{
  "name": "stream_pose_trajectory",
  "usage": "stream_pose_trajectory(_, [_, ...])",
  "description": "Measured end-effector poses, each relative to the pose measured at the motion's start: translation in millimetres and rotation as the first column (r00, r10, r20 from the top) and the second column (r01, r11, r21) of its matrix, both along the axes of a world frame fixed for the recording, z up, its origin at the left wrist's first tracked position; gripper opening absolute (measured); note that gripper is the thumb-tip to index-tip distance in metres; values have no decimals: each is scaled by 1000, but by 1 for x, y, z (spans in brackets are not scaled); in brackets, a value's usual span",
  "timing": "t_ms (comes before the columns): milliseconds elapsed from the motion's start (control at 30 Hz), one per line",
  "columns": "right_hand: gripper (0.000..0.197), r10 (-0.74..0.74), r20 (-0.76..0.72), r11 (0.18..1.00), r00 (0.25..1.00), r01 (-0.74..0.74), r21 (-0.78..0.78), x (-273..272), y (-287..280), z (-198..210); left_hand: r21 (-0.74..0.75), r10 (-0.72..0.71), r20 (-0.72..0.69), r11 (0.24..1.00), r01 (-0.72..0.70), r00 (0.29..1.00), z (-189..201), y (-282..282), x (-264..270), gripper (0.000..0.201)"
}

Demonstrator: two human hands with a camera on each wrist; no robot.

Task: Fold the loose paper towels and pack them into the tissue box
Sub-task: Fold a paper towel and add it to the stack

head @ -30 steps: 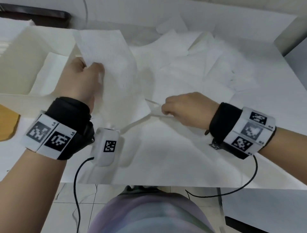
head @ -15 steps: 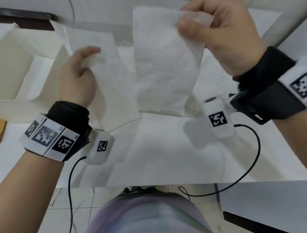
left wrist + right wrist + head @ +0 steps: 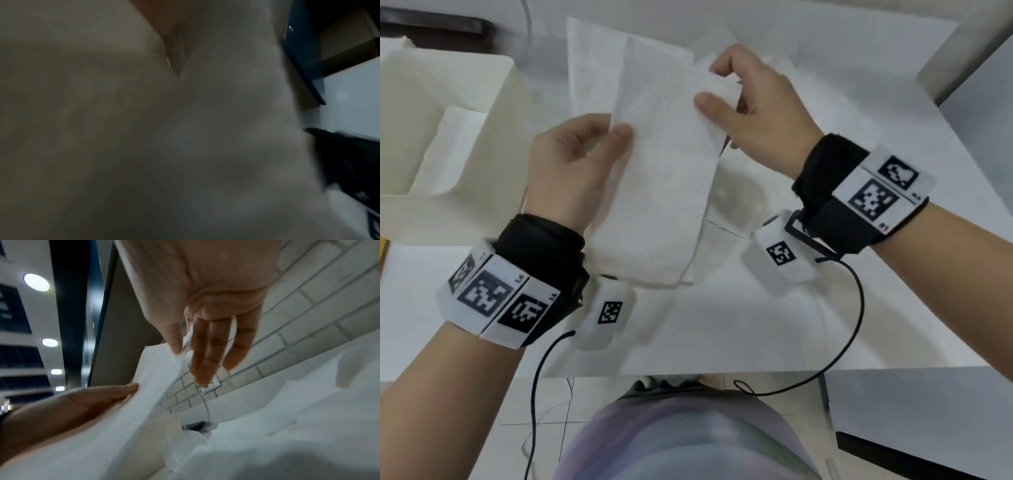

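A white embossed paper towel (image 3: 664,164) hangs in the air above the table, held by both hands. My left hand (image 3: 585,154) pinches its left edge between thumb and fingers. My right hand (image 3: 726,92) pinches its upper right corner; in the right wrist view the thumb and fingers (image 3: 205,353) clamp the towel (image 3: 148,386). A second sheet (image 3: 592,65) stands behind the held one. The open cream tissue box (image 3: 493,113) sits at the left with a folded towel (image 3: 448,147) inside. The left wrist view is filled by blurred towel (image 3: 205,129).
More loose paper towels (image 3: 808,85) lie spread on the white table (image 3: 722,325) behind my right hand. The table's front edge runs just before my body. A grey wall corner (image 3: 962,51) stands at the right rear. Cables hang from both wrist cameras.
My right hand lifted a towel off the table and then lowered it toward my left hand. My left hand let go of its earlier sheet's top and now pinches the lifted towel's left edge.
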State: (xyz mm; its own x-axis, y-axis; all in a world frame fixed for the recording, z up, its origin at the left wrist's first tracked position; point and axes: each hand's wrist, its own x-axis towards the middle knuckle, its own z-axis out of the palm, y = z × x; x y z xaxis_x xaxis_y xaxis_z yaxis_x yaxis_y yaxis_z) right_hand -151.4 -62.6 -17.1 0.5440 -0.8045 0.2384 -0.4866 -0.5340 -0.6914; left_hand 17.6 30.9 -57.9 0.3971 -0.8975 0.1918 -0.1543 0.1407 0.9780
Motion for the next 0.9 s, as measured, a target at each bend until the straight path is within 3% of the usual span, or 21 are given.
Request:
stream_pose_trajectory(67, [32, 17, -235, 1000, 972, -12, 22, -8, -3, -13, 27, 54, 54, 998, -56, 997, -7, 0, 9, 17])
stream_pose_trajectory(100, [44, 34, -396, 999, 918, -21, 36, -13, -5, -21, 45, 80, 70, 996, -83, 994, -10, 0, 13, 18])
stream_pose_trajectory(167, [63, 73, -691, 997, 719, -41, 62, -19, -7, -39, 65, 122, 104, 989, -130, 987, -13, 0, 16, 22])
stream_pose_trajectory(200, [69, 101, -770, 995, 630, -53, 88, -21, -7, -46, 70, 141, 120, 986, -150, 983, -14, 0, 17, 22])
stream_pose_trajectory(267, [70, 140, -818, 990, 557, -61, 128, -21, -6, -57, 79, 178, 143, 978, -191, 974, -16, -1, 19, 19])
stream_pose_trajectory(400, [60, 91, -852, 991, 516, -134, 24, -21, -8, -67, 80, 245, 175, 962, -262, 954, -16, -3, 24, 11])
stream_pose_trajectory(533, [63, 84, -855, 984, 511, -179, -11, -21, -7, -72, 64, 281, 191, 953, -298, 940, -13, 0, 24, 29])
stream_pose_trajectory(733, [35, 11, -840, 972, 542, -205, -119, -20, -8, -73, 82, 274, 233, 951, -300, 933, -14, 1, 22, 47])
stream_pose_trajectory(900, [50, -44, -831, 958, 555, -213, -193, -20, -12, -69, 113, 226, 240, 959, -258, 944, -19, -6, 23, 46])
